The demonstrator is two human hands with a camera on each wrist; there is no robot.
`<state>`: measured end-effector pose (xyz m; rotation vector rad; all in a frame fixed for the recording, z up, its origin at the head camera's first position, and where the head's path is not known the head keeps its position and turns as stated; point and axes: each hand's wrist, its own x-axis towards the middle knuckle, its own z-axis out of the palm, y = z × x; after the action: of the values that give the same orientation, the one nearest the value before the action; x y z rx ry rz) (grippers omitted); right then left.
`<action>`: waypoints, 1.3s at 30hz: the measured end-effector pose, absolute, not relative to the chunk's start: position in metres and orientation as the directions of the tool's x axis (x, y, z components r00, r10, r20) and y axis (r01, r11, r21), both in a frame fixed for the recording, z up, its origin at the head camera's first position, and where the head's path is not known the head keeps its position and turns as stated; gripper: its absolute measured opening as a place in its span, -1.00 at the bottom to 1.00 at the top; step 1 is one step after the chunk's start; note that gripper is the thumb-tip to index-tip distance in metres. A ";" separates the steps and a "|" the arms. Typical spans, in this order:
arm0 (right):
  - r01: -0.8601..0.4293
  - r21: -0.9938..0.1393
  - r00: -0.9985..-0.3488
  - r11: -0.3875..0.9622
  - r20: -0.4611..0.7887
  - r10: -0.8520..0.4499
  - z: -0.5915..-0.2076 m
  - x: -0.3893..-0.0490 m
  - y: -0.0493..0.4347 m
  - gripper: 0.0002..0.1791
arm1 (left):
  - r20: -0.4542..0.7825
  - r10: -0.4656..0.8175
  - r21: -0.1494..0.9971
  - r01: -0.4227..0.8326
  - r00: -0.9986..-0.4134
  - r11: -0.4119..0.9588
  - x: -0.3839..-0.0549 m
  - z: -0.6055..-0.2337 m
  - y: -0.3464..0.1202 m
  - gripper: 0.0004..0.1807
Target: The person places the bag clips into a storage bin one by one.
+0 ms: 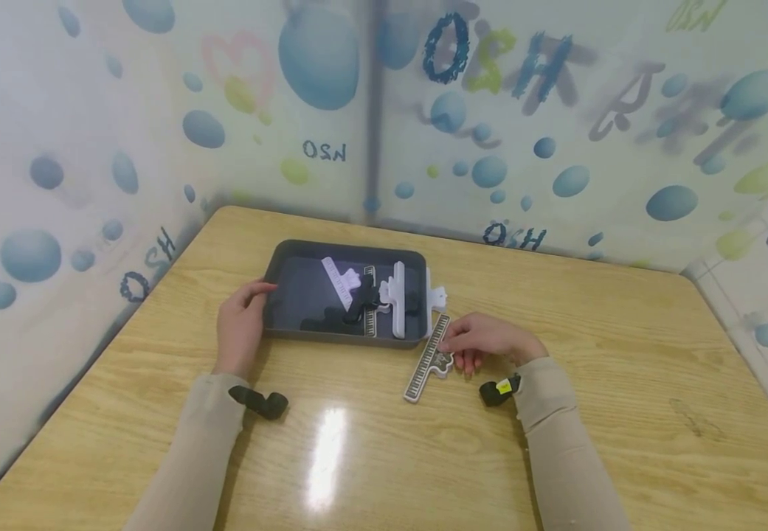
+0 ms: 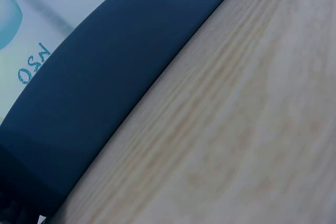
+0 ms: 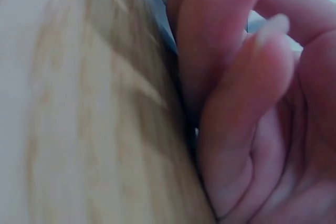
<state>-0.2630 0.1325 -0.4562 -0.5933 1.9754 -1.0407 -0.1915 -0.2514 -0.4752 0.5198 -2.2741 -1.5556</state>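
My left hand [image 1: 239,324] is at the left end of a dark grey tray [image 1: 304,337], holding its rim with the fingertips at the edge. In the left wrist view the tray's outer wall [image 2: 115,51] fills much of the frame, and the hand itself is out of sight. Just off the tray's front right corner, my right hand [image 1: 483,339] pinches a clip [image 1: 427,359] with a piano-key pattern by its handle side. Close up in the right wrist view, curled fingers [image 3: 236,93] lie beside the table, and the clip is mostly hidden.
Several clips lie in the tray's right part: a lilac one [image 1: 338,284], a black one [image 1: 365,295], a piano-key one [image 1: 370,323] and a white one [image 1: 398,302]. Another white clip [image 1: 435,298] is just outside the right wall. A patterned wall [image 1: 397,147] rises behind the wooden table [image 1: 384,457].
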 end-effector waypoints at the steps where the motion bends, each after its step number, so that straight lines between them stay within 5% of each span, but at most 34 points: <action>1: -0.034 -0.837 -0.563 0.546 -0.435 -0.703 -0.456 -0.263 0.133 -0.65 | 0.066 -0.476 0.936 -0.111 -0.877 0.333 -0.191 -0.475 -0.251 -0.71; 19: -0.037 -0.895 -0.613 0.444 -0.331 -0.718 -0.455 -0.269 0.147 -0.66 | 0.056 -0.477 0.936 -0.121 -0.877 0.331 -0.191 -0.476 -0.252 -0.70; 39: 0.100 -0.992 -0.729 0.075 -0.125 -0.673 -0.447 -0.270 0.142 -0.76 | 0.086 -0.482 0.926 -0.109 -0.872 0.362 -0.192 -0.476 -0.252 -0.72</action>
<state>-0.2697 0.1420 -0.4474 -0.5675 1.7772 -1.7143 -0.1919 -0.2520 -0.4763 0.5194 -2.2853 -1.5141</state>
